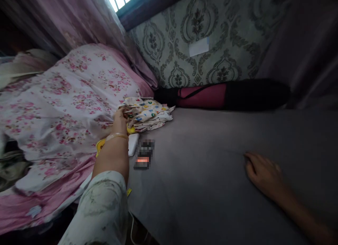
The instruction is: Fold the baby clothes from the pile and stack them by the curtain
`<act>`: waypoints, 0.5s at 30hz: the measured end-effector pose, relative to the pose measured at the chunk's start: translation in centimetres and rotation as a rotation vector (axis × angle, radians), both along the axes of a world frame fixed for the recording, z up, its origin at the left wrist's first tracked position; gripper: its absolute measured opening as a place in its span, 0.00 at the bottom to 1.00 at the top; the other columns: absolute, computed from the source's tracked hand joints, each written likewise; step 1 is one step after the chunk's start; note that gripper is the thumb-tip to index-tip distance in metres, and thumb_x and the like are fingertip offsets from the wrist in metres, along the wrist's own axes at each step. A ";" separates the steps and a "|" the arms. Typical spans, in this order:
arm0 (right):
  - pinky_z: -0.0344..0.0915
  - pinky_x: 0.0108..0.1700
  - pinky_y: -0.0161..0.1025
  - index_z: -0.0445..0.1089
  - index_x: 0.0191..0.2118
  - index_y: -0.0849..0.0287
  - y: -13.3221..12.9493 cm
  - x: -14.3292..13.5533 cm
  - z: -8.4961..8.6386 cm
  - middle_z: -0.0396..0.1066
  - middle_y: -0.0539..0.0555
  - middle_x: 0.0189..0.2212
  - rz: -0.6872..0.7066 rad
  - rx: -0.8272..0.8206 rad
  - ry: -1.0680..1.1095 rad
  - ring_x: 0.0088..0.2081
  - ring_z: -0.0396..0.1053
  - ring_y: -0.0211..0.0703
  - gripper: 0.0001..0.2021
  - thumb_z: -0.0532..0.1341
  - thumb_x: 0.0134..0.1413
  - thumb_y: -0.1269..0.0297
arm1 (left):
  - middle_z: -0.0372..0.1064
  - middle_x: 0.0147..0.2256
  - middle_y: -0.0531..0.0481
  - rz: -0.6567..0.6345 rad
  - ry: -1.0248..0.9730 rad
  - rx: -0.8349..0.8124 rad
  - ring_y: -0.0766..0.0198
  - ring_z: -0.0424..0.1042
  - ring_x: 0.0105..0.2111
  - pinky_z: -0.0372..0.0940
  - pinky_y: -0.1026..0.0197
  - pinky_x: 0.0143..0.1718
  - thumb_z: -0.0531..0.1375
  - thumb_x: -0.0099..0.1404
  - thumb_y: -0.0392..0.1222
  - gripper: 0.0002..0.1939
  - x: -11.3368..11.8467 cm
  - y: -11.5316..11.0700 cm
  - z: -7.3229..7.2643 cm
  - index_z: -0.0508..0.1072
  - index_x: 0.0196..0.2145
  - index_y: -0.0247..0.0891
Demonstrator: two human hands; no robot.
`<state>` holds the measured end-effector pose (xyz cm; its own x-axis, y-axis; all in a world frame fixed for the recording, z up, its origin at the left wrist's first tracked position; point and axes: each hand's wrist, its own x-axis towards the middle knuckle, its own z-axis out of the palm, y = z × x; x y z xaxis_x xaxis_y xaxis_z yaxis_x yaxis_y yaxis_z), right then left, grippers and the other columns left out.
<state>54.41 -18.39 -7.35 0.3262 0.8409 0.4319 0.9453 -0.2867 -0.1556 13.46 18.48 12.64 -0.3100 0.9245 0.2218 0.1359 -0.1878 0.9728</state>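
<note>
My left hand [120,113] reaches forward to the left end of a crumpled white cloth [149,113] with a colourful pattern. Its fingers are closed on the edge of this cloth. Just below the cloth lie a white flat object [133,145] and a pixelated dark device [144,155]. A yellow item [100,145] is partly hidden behind my left forearm. On the right, my right hand [264,171] rests on the grey sheet [200,174], palm down, holding nothing, its fingers partly in shadow.
A pink floral cover [87,86] is heaped on the left. Along the patterned wall lies a long black and maroon bag [206,96]. Pink curtains [87,19] hang at the upper left beside a window. A white cable [132,227] hangs past the sheet's lower edge.
</note>
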 end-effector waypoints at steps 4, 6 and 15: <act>0.62 0.50 0.55 0.70 0.50 0.62 0.1 -0.1 0.1 0.71 0.63 0.50 0.005 0.004 0.023 0.49 0.69 0.57 0.22 0.44 0.59 0.62 | 0.64 0.21 0.58 -0.203 0.059 0.018 0.72 0.61 0.22 0.59 0.68 0.27 0.60 0.51 0.33 0.06 5.6 -0.1 2.6 0.71 0.30 0.33; 0.62 0.52 0.55 0.70 0.50 0.61 0.0 -0.1 0.1 0.71 0.62 0.50 0.017 0.012 0.050 0.50 0.68 0.57 0.22 0.45 0.59 0.62 | 0.67 0.22 0.56 -0.388 0.173 0.074 0.70 0.64 0.23 0.60 0.68 0.28 0.61 0.50 0.34 0.08 9.3 -1.8 3.6 0.74 0.31 0.32; 0.62 0.55 0.54 0.59 0.59 0.60 -0.9 0.3 1.7 0.67 0.64 0.52 0.024 0.301 0.404 0.55 0.65 0.56 0.25 0.52 0.57 0.59 | 0.72 0.26 0.51 -1.239 0.700 0.374 0.63 0.71 0.32 0.65 0.66 0.33 0.68 0.48 0.40 0.08 20.8 -17.1 7.3 0.79 0.29 0.37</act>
<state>54.67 -19.26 -5.68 0.4997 0.7079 0.4992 0.7980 -0.1520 -0.5832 34.29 1.38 19.95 0.8888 0.3700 0.2703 0.1165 -0.7530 0.6477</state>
